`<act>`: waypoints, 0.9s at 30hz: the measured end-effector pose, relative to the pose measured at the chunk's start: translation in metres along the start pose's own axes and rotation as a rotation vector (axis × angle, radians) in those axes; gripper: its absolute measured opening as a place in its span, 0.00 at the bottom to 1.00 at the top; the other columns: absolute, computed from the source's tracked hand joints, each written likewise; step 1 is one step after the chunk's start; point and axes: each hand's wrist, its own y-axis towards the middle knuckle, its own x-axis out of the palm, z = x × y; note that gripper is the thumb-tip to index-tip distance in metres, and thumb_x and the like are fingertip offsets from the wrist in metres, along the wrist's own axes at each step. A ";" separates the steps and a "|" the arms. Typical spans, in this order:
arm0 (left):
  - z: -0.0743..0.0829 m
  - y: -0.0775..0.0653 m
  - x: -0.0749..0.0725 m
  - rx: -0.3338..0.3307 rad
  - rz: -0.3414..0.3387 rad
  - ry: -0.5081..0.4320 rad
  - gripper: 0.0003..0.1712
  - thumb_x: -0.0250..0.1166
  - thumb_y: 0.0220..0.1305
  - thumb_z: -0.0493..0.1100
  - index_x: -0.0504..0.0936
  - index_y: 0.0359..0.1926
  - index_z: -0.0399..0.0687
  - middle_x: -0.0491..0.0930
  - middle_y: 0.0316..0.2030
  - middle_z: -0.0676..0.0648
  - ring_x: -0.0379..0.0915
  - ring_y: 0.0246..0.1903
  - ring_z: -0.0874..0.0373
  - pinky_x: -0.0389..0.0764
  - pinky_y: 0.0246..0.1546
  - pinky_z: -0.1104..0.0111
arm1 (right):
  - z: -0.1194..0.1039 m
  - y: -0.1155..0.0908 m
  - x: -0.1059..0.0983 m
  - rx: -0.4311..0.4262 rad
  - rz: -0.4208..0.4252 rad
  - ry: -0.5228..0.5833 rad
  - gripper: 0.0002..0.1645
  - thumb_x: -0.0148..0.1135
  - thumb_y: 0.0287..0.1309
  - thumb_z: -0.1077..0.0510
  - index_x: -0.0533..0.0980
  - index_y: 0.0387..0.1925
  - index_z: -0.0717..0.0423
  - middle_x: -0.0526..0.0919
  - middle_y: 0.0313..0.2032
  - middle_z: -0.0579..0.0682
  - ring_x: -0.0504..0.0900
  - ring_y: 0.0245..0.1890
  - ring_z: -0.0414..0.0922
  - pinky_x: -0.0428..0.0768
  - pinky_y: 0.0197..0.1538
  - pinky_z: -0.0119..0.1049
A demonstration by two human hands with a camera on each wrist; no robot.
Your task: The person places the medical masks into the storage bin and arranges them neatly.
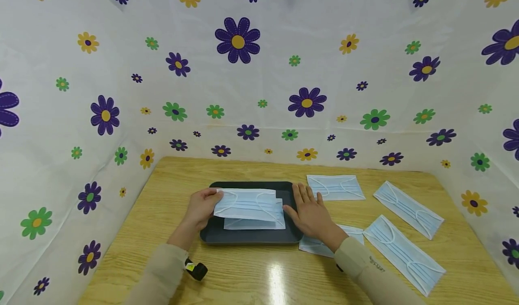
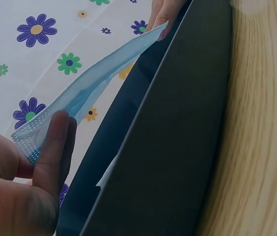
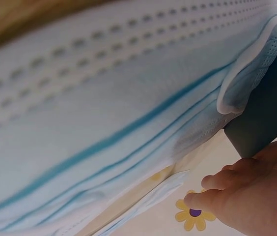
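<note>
My left hand (image 1: 200, 208) pinches the left end of a light blue face mask (image 1: 245, 203), thumb on top, holding it above a dark tray (image 1: 251, 237). The left wrist view also shows this held mask (image 2: 87, 83) raised over the tray's rim. Beneath it, another face mask (image 1: 253, 224) lies in the tray, partly covered. My right hand (image 1: 311, 212) is at the tray's right rim with fingers extended, its thumb close to the masks' right ends; whether it touches them is unclear. In the right wrist view, a mask (image 3: 104, 118) fills much of the picture in front.
Several more masks lie right of the tray on the wooden table (image 1: 162, 233): one at the back (image 1: 336, 188), two slanted ones farther right, and one partly under my right forearm. A flower-printed white sheet (image 1: 267, 70) encloses the back and sides.
</note>
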 end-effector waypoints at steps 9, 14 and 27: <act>-0.007 0.002 0.017 0.022 0.006 0.076 0.18 0.63 0.69 0.39 0.79 0.55 0.32 0.84 0.36 0.43 0.76 0.22 0.63 0.76 0.21 0.73 | 0.000 -0.001 0.000 -0.001 0.000 0.008 0.50 0.35 0.73 0.30 0.43 0.78 0.61 0.48 0.77 0.63 0.48 0.76 0.65 0.49 0.71 0.70; -0.011 0.001 0.021 0.024 0.004 0.092 0.18 0.63 0.70 0.39 0.79 0.57 0.33 0.84 0.40 0.39 0.78 0.25 0.62 0.80 0.23 0.72 | 0.000 -0.001 0.000 0.001 -0.008 0.014 0.50 0.36 0.73 0.31 0.42 0.78 0.61 0.48 0.77 0.63 0.48 0.76 0.65 0.49 0.71 0.70; -0.015 -0.003 0.025 0.104 0.014 0.197 0.14 0.62 0.70 0.39 0.82 0.51 0.34 0.85 0.35 0.39 0.76 0.24 0.59 0.77 0.23 0.69 | 0.001 0.000 0.001 0.007 -0.012 0.014 0.50 0.35 0.73 0.30 0.42 0.78 0.60 0.47 0.77 0.62 0.48 0.76 0.64 0.50 0.71 0.69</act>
